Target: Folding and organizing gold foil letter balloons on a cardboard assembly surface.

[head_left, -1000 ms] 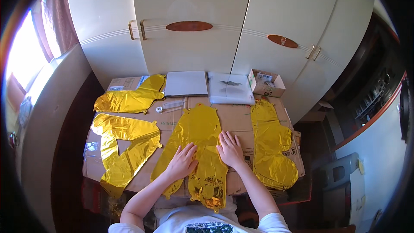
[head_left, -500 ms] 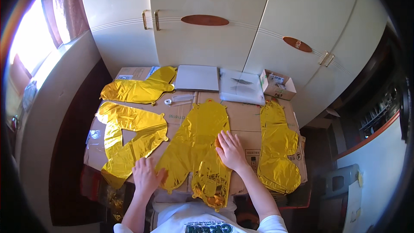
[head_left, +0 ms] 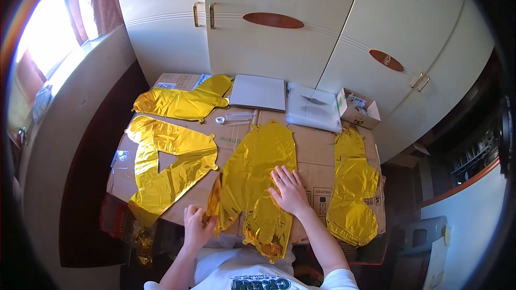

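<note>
A flat, uninflated gold foil balloon [head_left: 267, 153] lies before me on flattened cardboard, its lower legs reaching the near edge. My right hand [head_left: 291, 192] rests flat on its right side with fingers stretched out. At the balloon's lower left, my left hand [head_left: 198, 227] has curled fingers pinching the edge of the left leg. That edge stands up in a fold above the fingers; the exact grip is partly hidden. To the left lies another gold foil balloon [head_left: 149, 174] with a triangular opening, and to the right a rounded gold foil balloon [head_left: 352, 193].
Toward the back lie a fourth flat gold foil balloon [head_left: 174, 103], a white tape roll [head_left: 220, 120], clear straws [head_left: 240, 116], a white flat box [head_left: 258, 93], a clear plastic packet [head_left: 313, 108] and an open small carton [head_left: 357, 109]. Cabinet doors [head_left: 279, 48] rise behind the cardboard [head_left: 317, 156].
My left hand has moved right and slightly down, and the balloon's left leg edge has lifted and folded inward. My right hand stays flat on the foil. The view has shifted slightly.
</note>
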### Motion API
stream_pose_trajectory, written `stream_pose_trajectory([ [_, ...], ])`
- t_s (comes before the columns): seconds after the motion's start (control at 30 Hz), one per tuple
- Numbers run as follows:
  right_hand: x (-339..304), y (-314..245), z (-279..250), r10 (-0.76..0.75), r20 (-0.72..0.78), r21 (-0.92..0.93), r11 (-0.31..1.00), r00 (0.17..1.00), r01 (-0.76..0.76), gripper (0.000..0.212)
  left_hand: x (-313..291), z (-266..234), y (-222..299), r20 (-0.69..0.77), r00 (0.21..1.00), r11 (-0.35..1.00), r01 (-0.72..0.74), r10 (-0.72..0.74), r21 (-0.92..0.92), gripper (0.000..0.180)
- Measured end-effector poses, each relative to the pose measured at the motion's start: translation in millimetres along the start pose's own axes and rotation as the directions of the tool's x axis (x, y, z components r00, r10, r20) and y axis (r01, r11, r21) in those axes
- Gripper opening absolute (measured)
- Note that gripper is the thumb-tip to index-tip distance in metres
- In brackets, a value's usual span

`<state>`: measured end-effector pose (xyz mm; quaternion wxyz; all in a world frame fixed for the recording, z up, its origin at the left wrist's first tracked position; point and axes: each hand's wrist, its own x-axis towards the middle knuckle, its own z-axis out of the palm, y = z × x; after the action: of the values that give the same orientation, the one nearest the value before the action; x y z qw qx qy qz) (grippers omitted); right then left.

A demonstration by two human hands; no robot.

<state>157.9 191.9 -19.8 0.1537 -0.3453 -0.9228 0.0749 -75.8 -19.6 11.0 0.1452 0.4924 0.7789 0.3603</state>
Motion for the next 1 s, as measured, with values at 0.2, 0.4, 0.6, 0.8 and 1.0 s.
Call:
stream_pose_trajectory([
  [0.2,0.4,-4.1,-8.4,-0.035,-0.178,0.059,0.997,0.983,0.046,0.052,1.5,18.8,49.8,-0.065,0.924,0.923,-0.380,0.376,-0.065,0.023],
  [0.4,-14.0,-26.9,-35.5,0.225,0.204,0.755,0.583,0.953,-0.300,0.043,6.7,51.7,85.7,0.196,0.795,0.790,-0.601,0.575,0.122,0.028],
  [0.6,-23.9,-31.1,-25.3,0.260,0.174,0.646,0.698,0.950,-0.310,0.038,15.5,61.4,85.8,0.359,0.698,0.747,-0.664,0.620,0.002,0.046],
  [0.8,-28.6,-25.8,-19.3,0.178,-0.078,0.545,0.832,0.981,-0.108,0.032,66.5,44.0,52.9,0.372,0.697,0.678,-0.706,0.613,0.207,0.089],
  [1.0,-33.4,-18.7,-14.0,0.163,-0.100,0.517,0.851,0.981,-0.089,0.030,73.3,54.6,34.1,0.521,0.612,0.568,-0.779,0.595,0.266,0.102],
])
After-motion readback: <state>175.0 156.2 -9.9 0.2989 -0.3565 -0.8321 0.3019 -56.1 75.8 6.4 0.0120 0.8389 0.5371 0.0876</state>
